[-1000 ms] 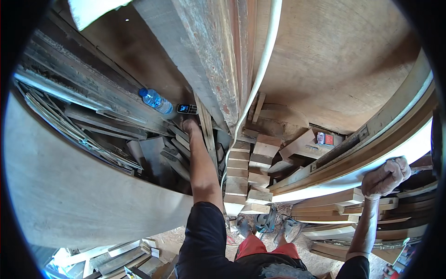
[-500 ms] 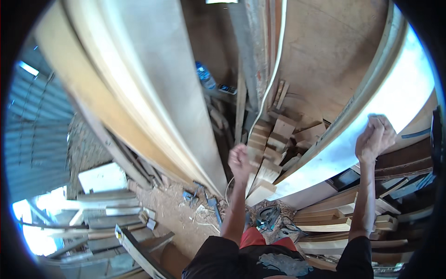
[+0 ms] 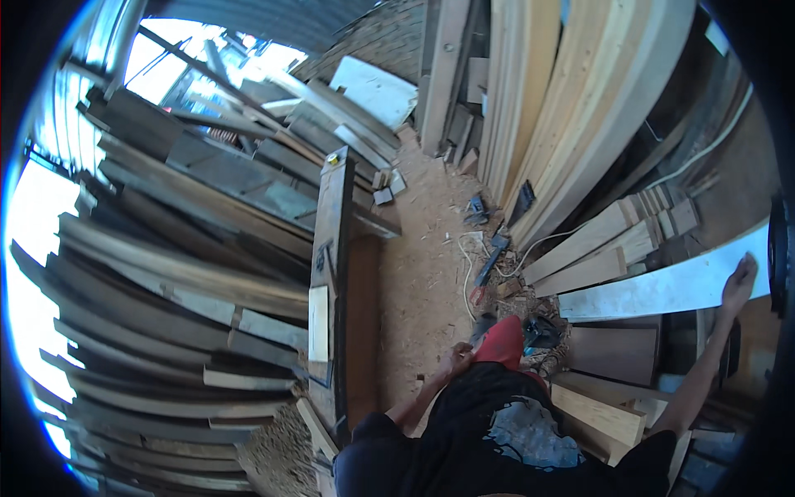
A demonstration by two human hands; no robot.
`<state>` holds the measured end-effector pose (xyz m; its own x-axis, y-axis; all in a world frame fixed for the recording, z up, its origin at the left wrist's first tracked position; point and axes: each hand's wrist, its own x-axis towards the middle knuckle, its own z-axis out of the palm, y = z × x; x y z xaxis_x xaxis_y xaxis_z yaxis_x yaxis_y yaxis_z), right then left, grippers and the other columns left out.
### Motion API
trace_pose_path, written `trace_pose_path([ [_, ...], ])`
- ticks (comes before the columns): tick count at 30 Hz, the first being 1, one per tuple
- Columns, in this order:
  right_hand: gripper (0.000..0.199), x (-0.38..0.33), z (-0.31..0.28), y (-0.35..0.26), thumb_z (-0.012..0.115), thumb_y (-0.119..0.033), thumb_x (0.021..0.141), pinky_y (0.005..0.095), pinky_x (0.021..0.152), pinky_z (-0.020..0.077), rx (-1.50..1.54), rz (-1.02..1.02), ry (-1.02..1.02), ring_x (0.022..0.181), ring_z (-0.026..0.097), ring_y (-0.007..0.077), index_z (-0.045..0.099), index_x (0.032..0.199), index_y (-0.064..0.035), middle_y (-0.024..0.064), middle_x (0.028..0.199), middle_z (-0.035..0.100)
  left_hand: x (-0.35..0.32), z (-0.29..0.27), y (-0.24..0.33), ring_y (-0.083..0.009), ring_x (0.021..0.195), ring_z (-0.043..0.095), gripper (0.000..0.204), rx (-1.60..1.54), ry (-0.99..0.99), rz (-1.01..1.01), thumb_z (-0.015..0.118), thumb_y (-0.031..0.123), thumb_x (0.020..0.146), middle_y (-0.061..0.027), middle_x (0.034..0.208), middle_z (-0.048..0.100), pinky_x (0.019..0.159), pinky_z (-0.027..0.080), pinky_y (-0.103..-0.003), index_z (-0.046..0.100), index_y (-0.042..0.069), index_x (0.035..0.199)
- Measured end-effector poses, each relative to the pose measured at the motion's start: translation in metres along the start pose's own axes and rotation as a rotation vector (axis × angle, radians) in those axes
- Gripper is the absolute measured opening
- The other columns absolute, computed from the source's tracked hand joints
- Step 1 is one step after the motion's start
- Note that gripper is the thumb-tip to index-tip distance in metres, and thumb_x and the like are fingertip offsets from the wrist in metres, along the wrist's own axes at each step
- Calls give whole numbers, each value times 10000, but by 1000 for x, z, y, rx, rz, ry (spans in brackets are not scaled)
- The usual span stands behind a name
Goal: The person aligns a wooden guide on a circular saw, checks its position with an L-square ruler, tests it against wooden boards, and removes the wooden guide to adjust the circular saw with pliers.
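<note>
Hands are well apart: the right hand (image 3: 739, 283) is at the right side of the frame, at the lower edge of a long, flat, white-faced board (image 3: 662, 288), while the left hand (image 3: 455, 361) is low near the centre, beside the red shorts (image 3: 502, 341). The right fingers look curled and seem to touch the board, but I cannot tell whether they grip its edge or only rest against it. The left fingers look partly bent; whether they close on anything cannot be made out.

By my reading, the step in hand is steadying or feeling the white-faced board with the right hand alone. Shifting it would call for a sure hold on its edge, and probably for the left hand as well, which is well apart from it.

The board runs from right of centre toward the right rim, just beyond the right hand and well to the right of the left one. Just above its near end is a stack of pale, squared wooden beams (image 3: 580, 243), with a thin white cable (image 3: 696, 159) passing above them. Tall, pale yellow planks (image 3: 580, 116) stand at the upper right of centre. Below them, a small blue and black tool (image 3: 476, 211) lies on the sawdust-strewn brown floor (image 3: 418, 248). Left of centre is a long, narrow, dark wooden desk (image 3: 333, 207) bearing a short pale wooden piece (image 3: 318, 323); long weathered planks (image 3: 190, 273) fill the left side.
</note>
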<state>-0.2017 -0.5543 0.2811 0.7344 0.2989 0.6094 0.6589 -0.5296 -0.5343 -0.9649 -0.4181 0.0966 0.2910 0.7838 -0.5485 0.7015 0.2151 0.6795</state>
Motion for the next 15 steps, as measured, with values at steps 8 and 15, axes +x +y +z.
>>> trace_pose_path([
  [8,68,-361,103,-165,595,-101,945,260,577,456,663,70,-886,638,544,102,585,900,-51,8,738,575,-36,-21,25,-266,1009,685,400,-148,67,118,645,251,889,-174,1098,699,884,542,-378,623,-8,1193],
  [15,165,-512,102,-371,606,-207,991,218,582,484,905,491,-1538,650,593,82,603,927,-56,9,770,627,-52,-66,39,-200,891,692,298,-423,99,280,714,176,889,-130,980,714,799,555,-339,638,-21,1100],
])
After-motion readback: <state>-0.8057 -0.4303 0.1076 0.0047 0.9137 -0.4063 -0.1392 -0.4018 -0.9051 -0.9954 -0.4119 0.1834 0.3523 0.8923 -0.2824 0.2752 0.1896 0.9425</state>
